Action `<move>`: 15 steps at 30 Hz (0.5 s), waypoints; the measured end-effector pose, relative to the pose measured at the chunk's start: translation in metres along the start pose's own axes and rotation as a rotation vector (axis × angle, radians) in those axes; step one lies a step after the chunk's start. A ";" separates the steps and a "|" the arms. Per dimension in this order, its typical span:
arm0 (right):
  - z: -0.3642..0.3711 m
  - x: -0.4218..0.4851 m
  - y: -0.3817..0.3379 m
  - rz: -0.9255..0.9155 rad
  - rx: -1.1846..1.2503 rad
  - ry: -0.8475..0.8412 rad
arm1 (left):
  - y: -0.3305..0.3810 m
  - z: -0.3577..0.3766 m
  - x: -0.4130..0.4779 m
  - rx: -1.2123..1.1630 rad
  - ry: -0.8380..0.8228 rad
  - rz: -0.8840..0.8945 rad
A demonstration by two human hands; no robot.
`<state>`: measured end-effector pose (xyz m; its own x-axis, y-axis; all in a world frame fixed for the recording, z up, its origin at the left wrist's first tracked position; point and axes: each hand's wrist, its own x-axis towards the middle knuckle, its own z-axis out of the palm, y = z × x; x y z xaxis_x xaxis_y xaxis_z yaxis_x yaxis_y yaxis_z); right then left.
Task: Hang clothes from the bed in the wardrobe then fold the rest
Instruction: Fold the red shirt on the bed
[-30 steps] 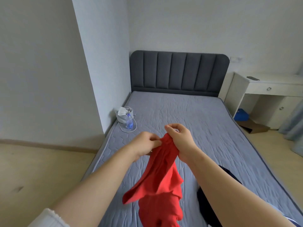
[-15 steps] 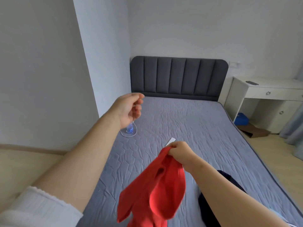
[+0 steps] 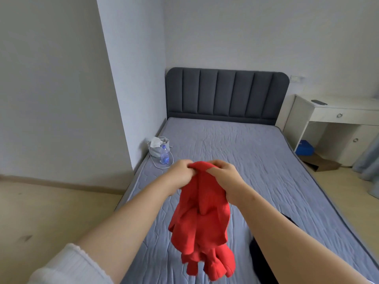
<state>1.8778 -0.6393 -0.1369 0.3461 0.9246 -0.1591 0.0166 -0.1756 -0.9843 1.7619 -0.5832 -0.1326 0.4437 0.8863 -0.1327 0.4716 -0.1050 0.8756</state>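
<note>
A red garment [image 3: 202, 222] hangs bunched in the air above the grey bed [image 3: 235, 152]. My left hand [image 3: 180, 173] pinches its top edge from the left. My right hand [image 3: 227, 179] grips the same top edge from the right, fingers curled into the cloth. Both hands are close together, a little above the mattress's middle. A dark garment [image 3: 260, 255] lies on the bed at the lower right, mostly hidden behind my right forearm.
A grey pouch [image 3: 156, 146] with a water bottle [image 3: 164, 154] and a white cable sits at the bed's left edge by the wall. A dark headboard [image 3: 225, 95] stands at the far end. A white desk [image 3: 336, 117] is to the right, with a cardboard piece and blue bag beneath.
My left hand, which had let go and lifted away to the left, has come back and taken hold of the red garment's top edge beside my right hand.
</note>
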 end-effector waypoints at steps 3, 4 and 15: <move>-0.006 -0.009 0.017 0.079 -0.109 -0.086 | 0.013 -0.009 0.006 -0.406 0.143 -0.083; -0.007 -0.012 0.022 0.140 -0.125 -0.145 | 0.019 -0.014 0.007 -0.570 0.170 -0.102; 0.008 0.002 0.021 0.127 0.156 -0.021 | 0.021 -0.036 0.011 -0.729 0.199 0.029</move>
<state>1.8714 -0.6388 -0.1585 0.3165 0.9055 -0.2828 -0.1718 -0.2384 -0.9558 1.7488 -0.5596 -0.0992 0.2694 0.9598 -0.0790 -0.1921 0.1339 0.9722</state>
